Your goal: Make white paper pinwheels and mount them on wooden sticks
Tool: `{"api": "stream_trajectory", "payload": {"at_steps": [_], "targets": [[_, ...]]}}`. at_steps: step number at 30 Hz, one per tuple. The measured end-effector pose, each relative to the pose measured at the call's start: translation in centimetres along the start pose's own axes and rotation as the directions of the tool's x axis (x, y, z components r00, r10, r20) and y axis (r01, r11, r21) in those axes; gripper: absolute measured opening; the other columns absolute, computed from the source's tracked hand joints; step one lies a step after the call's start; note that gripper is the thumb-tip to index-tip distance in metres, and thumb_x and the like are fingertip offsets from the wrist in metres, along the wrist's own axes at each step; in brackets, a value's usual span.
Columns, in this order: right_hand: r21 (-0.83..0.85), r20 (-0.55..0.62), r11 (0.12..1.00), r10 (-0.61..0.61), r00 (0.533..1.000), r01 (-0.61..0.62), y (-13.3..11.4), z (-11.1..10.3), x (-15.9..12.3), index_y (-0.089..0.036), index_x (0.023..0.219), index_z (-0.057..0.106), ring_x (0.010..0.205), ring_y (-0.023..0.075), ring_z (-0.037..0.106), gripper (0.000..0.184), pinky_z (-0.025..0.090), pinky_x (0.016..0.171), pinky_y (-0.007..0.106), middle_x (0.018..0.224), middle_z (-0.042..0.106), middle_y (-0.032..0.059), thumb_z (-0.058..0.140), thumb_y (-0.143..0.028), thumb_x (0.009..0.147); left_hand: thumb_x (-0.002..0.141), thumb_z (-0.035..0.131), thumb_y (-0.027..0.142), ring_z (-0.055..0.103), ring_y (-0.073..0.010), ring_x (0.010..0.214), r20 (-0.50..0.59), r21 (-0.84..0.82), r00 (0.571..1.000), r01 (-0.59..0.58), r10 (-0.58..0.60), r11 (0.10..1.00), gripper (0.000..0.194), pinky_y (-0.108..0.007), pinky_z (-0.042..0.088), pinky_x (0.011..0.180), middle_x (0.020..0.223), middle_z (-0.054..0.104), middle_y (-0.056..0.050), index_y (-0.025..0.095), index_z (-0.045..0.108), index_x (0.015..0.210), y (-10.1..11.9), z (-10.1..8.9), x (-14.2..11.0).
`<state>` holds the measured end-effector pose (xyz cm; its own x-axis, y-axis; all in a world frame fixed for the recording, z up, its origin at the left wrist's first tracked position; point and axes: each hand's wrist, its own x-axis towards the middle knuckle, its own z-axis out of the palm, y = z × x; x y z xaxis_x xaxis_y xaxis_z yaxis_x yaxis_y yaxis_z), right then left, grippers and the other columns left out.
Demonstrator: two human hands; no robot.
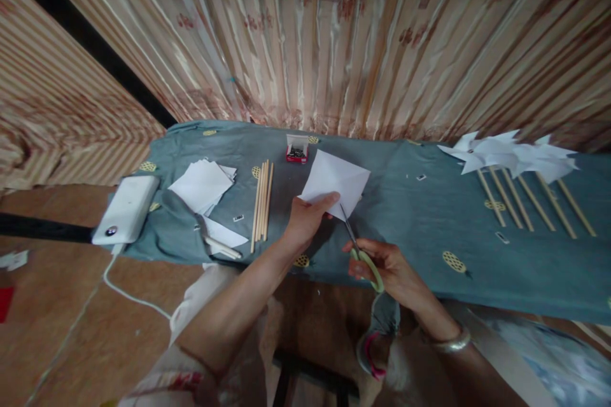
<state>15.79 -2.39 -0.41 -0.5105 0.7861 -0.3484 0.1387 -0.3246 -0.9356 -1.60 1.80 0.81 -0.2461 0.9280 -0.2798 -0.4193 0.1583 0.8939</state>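
My left hand [310, 216] pinches a square of white paper [334, 173] by its near left edge, thumb on top. Faint crease lines run across the sheet. In my right hand [382, 267] is a pair of scissors [365, 259] with light green handles, its blades at the near corner of the paper. Fingers hide part of the handles. Behind the paper stands a small open red box [296, 151] of dark metal pieces. To the left lie several thin wooden sticks [262, 200] and a pile of white paper squares [203, 181].
White paper pinwheels [513, 152] on wooden sticks lie at the right of the cloth-covered table [410, 216]. A white power bank [128, 208] with a cable [128, 292] sits at the left edge. A whitish tool [222, 247] rests near a paper piece. Pleated curtains [305, 38] hang behind.
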Motion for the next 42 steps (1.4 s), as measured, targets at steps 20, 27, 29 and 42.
{"api": "stream_trajectory", "payload": {"at_steps": [20, 27, 29, 42], "targets": [[0.077, -0.058, 0.995, 0.074, 0.996, -0.069, -0.23, 0.30, 0.00, -0.017, 0.088, 0.066, 0.053, 0.0091, 0.049, 0.051, 0.042, 0.050, 0.022, 0.059, 0.058, -0.0035, 0.084, -0.054, 0.056, 0.054, 0.081, 0.032, 0.053, -0.0106, 0.053, -0.020, 0.024, 1.000, 0.009, -0.008, 1.000, 0.027, -0.022, 0.040, 0.048, 0.062, 0.064, 0.000, 0.013, 0.067, 0.066, -0.19, 0.07, 0.03], [0.096, -0.073, 0.993, 0.072, 0.995, -0.065, -0.41, 0.52, 0.06, -0.018, 0.085, 0.065, 0.051, 0.0094, 0.050, 0.051, 0.042, 0.047, 0.022, 0.057, 0.058, -0.0039, 0.084, -0.055, 0.054, 0.055, 0.081, 0.031, 0.055, -0.0110, 0.054, -0.021, 0.016, 1.000, 0.013, -0.013, 1.000, 0.026, -0.022, 0.041, 0.048, 0.063, 0.066, -0.001, 0.013, 0.067, 0.066, -0.22, 0.07, 0.02], [0.100, -0.079, 0.992, 0.086, 0.993, -0.078, -0.59, 0.57, 0.04, -0.018, 0.084, 0.065, 0.051, 0.0092, 0.050, 0.051, 0.043, 0.048, 0.022, 0.057, 0.058, -0.0041, 0.084, -0.054, 0.054, 0.055, 0.081, 0.032, 0.055, -0.0111, 0.054, -0.019, 0.016, 1.000, 0.009, -0.009, 1.000, 0.026, -0.022, 0.042, 0.048, 0.064, 0.066, -0.002, 0.013, 0.067, 0.067, -0.24, 0.05, 0.04], [0.105, -0.110, 0.992, 0.083, 0.990, -0.071, -0.37, 0.58, 0.07, -0.018, 0.084, 0.066, 0.049, 0.0088, 0.051, 0.051, 0.043, 0.045, 0.021, 0.056, 0.060, -0.0038, 0.084, -0.055, 0.054, 0.055, 0.077, 0.028, 0.058, -0.0125, 0.057, 0.012, 0.038, 0.999, 0.037, -0.037, 0.999, 0.019, -0.023, 0.045, 0.052, 0.064, 0.066, -0.001, 0.014, 0.067, 0.063, -0.17, -0.20, 0.13]]}}
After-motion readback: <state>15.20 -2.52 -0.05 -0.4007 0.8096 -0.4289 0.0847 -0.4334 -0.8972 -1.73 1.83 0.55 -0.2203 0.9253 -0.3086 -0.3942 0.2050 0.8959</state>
